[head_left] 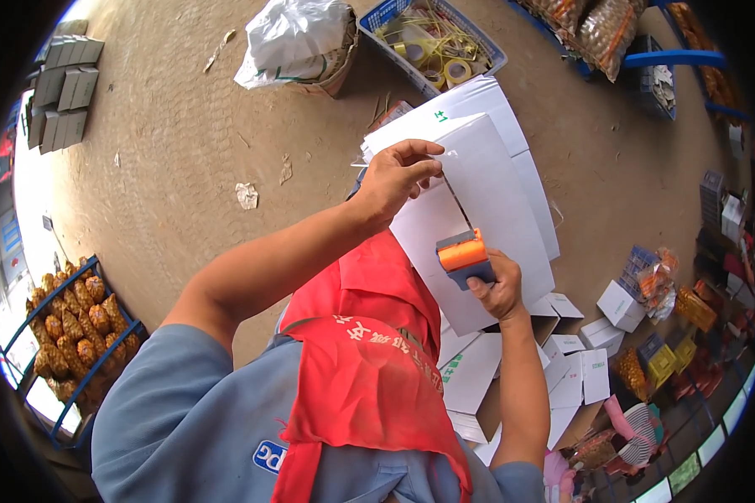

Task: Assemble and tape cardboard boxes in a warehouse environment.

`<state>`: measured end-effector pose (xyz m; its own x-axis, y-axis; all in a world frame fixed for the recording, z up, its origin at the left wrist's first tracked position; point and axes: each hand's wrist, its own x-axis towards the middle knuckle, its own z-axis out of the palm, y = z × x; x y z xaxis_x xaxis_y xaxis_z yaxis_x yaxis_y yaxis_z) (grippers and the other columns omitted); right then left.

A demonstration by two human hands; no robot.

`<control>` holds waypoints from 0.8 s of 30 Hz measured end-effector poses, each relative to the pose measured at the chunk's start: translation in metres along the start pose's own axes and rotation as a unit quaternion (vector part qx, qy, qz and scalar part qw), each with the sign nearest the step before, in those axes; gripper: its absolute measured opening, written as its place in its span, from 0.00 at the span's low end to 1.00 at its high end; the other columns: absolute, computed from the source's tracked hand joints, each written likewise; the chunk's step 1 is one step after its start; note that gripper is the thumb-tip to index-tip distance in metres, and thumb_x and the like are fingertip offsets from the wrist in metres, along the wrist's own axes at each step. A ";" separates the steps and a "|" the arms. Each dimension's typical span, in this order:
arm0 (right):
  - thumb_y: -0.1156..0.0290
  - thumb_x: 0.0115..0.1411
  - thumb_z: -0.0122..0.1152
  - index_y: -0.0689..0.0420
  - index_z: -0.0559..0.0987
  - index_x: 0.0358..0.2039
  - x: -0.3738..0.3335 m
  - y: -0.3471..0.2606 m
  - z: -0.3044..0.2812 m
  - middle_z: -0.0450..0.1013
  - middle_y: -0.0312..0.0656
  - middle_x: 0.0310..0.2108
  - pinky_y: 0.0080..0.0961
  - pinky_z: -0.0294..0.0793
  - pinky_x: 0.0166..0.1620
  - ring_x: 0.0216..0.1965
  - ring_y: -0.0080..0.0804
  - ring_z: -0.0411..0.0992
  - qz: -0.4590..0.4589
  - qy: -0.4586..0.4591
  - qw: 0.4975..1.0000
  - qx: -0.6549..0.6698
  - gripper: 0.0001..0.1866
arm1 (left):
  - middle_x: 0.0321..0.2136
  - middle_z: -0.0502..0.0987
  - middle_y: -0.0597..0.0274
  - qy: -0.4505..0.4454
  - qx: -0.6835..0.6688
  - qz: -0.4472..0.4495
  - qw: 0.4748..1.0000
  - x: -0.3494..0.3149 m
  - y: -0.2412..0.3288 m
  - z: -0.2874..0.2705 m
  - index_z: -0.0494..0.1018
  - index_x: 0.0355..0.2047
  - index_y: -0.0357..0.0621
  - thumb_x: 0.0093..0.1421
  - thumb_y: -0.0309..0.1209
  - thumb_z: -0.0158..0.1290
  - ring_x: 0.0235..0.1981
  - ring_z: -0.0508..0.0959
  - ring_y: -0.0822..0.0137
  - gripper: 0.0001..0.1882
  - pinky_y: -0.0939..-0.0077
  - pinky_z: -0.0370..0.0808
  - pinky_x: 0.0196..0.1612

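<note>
Brown floor (pixel 176 151): blue crate (pixel 497 60), plastic-topped container (pixel 335 82), crumpled scrap (pixel 247 196).

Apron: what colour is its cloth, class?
The apron is red, showing best in the head view.

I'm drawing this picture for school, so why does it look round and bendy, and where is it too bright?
Head view: the fisheye lens leaves a black rim and bends straight edges; head view, left: the bright patch above the orange-brown bundles is washed white; head view, middle: the tape dispenser and right hand look clear.
</note>
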<state>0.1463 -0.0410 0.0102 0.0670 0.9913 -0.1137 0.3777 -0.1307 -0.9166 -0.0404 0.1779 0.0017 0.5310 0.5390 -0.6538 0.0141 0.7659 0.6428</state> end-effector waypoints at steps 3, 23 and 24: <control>0.37 0.62 0.64 0.63 0.84 0.36 0.002 -0.003 -0.001 0.81 0.47 0.31 0.42 0.79 0.47 0.40 0.53 0.81 0.017 0.000 1.000 0.002 0.34 | 0.33 0.80 0.65 0.022 0.055 0.085 0.995 -0.004 -0.003 0.001 0.76 0.49 0.43 0.63 0.23 0.62 0.32 0.74 0.79 0.14 0.85 0.69 0.32; 0.37 0.60 0.69 0.66 0.83 0.31 0.008 -0.002 -0.006 0.78 0.41 0.24 0.25 0.76 0.31 0.25 0.26 0.76 0.211 0.021 0.952 0.222 0.36 | 0.30 0.74 0.65 0.005 0.006 0.231 0.973 0.025 0.011 -0.012 0.62 0.43 0.43 0.59 0.16 0.59 0.31 0.74 0.76 0.19 0.79 0.73 0.35; 0.37 0.61 0.68 0.66 0.83 0.30 0.011 -0.003 -0.006 0.78 0.40 0.23 0.25 0.76 0.30 0.24 0.26 0.76 0.207 0.026 0.951 0.228 0.36 | 0.30 0.75 0.64 0.004 -0.007 0.248 0.969 0.030 0.009 -0.013 0.62 0.44 0.44 0.59 0.16 0.61 0.30 0.74 0.76 0.20 0.81 0.71 0.32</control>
<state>0.1514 -0.0300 0.0143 0.1731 0.8529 -0.4925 -0.1298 -0.4759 -0.8699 -0.0352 0.2055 -0.0166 0.4632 0.8448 -0.2679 -0.2536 0.4160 0.8733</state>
